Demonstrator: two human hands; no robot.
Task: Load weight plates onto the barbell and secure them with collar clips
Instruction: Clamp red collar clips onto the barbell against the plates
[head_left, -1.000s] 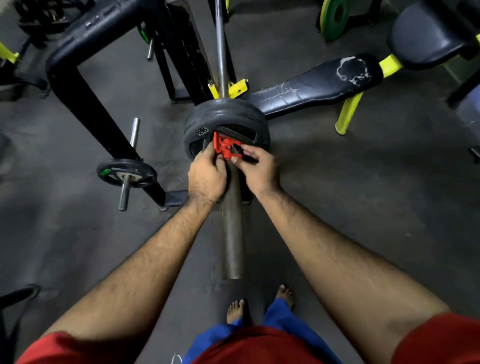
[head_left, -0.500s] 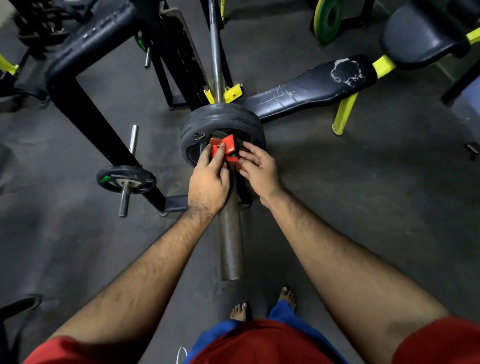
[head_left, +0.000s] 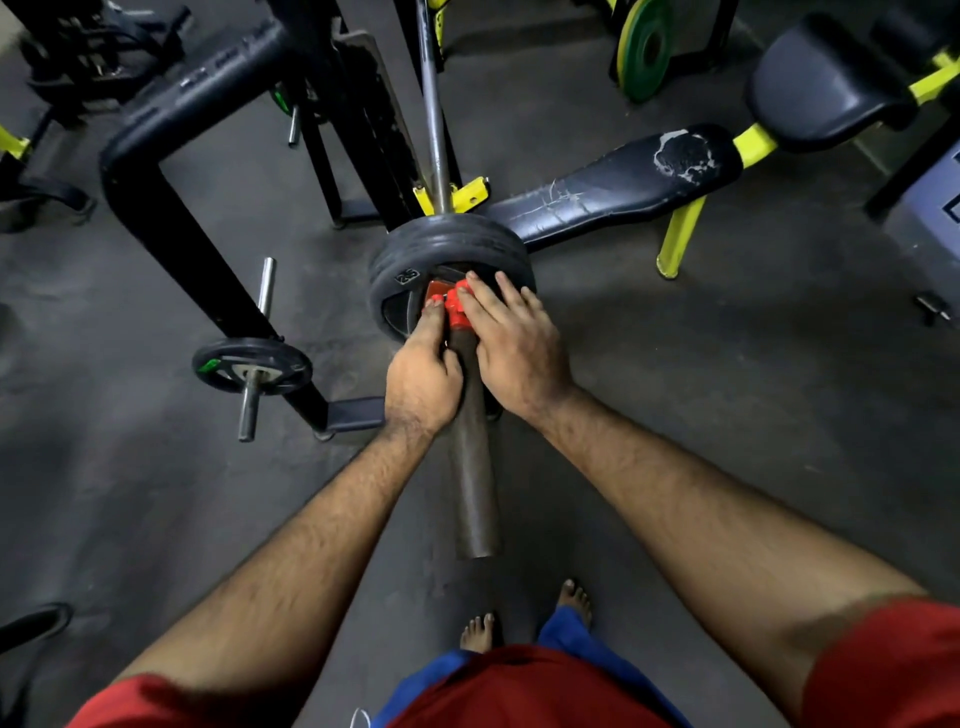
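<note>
Your single head-worn wide-angle camera looks steeply down and forward from above your chest. Your left hand (head_left: 423, 376) and right hand (head_left: 519, 345) sit near frame centre, close to the lens. The barbell sleeve (head_left: 475, 493) runs from below your hands toward your feet (head_left: 480, 631); the bench (head_left: 623, 189) lies beyond your right hand.

Matt rubbery weight plates (head_left: 452, 244), dull rusty metal barbell sleeve (head_left: 475, 483) (red plastic collar clip (head_left: 457, 312))
</note>
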